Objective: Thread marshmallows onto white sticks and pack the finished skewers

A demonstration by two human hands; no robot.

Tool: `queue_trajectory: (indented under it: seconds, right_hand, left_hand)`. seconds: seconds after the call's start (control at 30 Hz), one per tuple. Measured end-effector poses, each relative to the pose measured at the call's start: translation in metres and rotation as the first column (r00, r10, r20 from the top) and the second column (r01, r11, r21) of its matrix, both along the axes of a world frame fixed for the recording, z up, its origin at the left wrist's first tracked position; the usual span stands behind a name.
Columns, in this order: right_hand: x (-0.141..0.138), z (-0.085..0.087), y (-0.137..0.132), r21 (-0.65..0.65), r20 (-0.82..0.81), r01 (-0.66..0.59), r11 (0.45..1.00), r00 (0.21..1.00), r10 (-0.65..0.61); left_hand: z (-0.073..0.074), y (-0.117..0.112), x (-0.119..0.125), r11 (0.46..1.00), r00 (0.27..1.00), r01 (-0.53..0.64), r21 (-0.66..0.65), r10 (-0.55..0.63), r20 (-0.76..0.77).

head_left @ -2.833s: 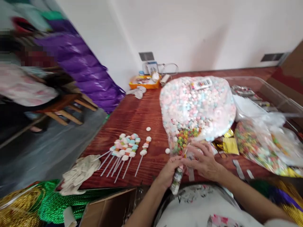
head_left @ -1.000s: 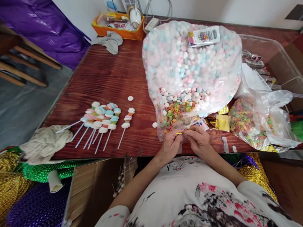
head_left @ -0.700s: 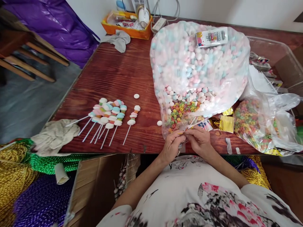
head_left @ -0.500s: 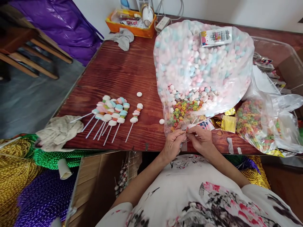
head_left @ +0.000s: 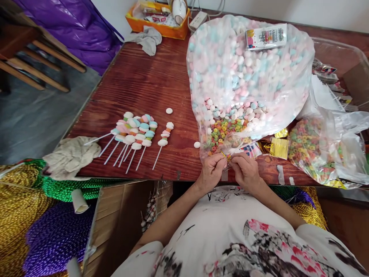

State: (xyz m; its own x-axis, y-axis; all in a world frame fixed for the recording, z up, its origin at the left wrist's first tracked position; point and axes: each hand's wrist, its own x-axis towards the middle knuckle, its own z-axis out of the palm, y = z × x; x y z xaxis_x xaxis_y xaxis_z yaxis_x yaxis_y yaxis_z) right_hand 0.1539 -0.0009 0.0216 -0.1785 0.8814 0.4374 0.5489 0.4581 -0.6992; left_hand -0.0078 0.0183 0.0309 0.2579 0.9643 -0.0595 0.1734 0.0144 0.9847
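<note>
At the table's front edge, my left hand [head_left: 212, 169] and my right hand [head_left: 245, 168] are close together, fingers pinched. A thin gold twist tie [head_left: 224, 154] shows between them, its ends at my fingertips. What the tie goes round is mostly hidden by my fingers. Just beyond my hands is a large clear bag of pastel candies [head_left: 248, 77], with loose ring-shaped gummies [head_left: 223, 132] at its near opening. A bundle of gold twist ties [head_left: 279, 148] lies right of my right hand.
Several candy skewers [head_left: 135, 132] on white sticks lie to the left, with one skewer [head_left: 165, 134] apart. A bag of ring gummies [head_left: 308, 146] lies at right. Rags [head_left: 72, 157], an orange box [head_left: 158, 27] and a clear bin [head_left: 343, 46] stand around.
My hands stay together at the table edge, and the gold tie now shows between my fingertips. The whole view has shifted slightly, with table things appearing a little higher.
</note>
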Motion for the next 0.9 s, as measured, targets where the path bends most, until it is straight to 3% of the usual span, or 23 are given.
queue_trajectory:
  seconds: [0.07,0.1,0.17,0.23,0.27,0.33,0.4,0.43,0.53,0.63,0.77,0.9]
  right_hand:
    - [0.001,-0.001,0.001,-0.257,-0.175,-0.090,0.962,0.984,0.045]
    - [0.003,-0.003,0.002,-0.389,-0.296,-0.186,0.902,0.953,0.069]
    - [0.008,-0.006,0.004,-0.552,-0.525,-0.420,0.720,0.846,0.091]
    - [0.014,-0.006,0.005,-0.581,-0.629,-0.580,0.571,0.765,0.138]
    - [0.018,-0.003,0.005,-0.576,-0.611,-0.601,0.554,0.767,0.196]
    - [0.026,0.005,0.003,-0.499,-0.432,-0.581,0.643,0.810,0.397]
    - [0.032,0.016,0.002,-0.289,-0.070,-0.588,0.756,0.800,0.596]
    - [0.034,0.021,0.002,-0.158,0.124,-0.619,0.769,0.760,0.637]
    - [0.036,0.031,0.005,0.143,0.481,-0.727,0.672,0.644,0.595]
    - [0.033,0.032,0.011,0.326,0.526,-0.762,0.560,0.639,0.562]
    - [0.030,0.030,0.019,0.395,0.505,-0.792,0.466,0.611,0.610]
    - [0.030,0.024,0.021,0.371,0.565,-0.809,0.455,0.586,0.580]
  left_hand:
    - [0.002,0.000,-0.001,1.000,1.000,0.025,-0.009,-0.025,0.013]
    - [0.003,0.000,-0.001,0.997,0.998,0.055,-0.053,-0.053,0.039]
    - [0.006,-0.001,-0.004,0.965,0.983,0.151,-0.216,-0.124,0.135]
    - [0.008,-0.004,-0.007,0.878,0.953,0.260,-0.402,-0.167,0.251]
    - [0.009,-0.005,-0.008,0.823,0.938,0.309,-0.477,-0.179,0.298]
    - [0.010,-0.007,-0.011,0.717,0.907,0.395,-0.574,-0.208,0.365]
    - [0.011,-0.008,-0.013,0.602,0.864,0.495,-0.627,-0.263,0.429]
    - [0.012,-0.008,-0.014,0.542,0.837,0.544,-0.640,-0.295,0.462]
    - [0.015,-0.004,-0.017,0.386,0.757,0.653,-0.651,-0.353,0.550]
    - [0.020,0.004,-0.019,0.299,0.707,0.702,-0.647,-0.406,0.579]
    - [0.028,0.012,-0.022,0.263,0.656,0.733,-0.627,-0.518,0.549]
    - [0.032,0.015,-0.019,0.266,0.603,0.759,-0.594,-0.629,0.491]
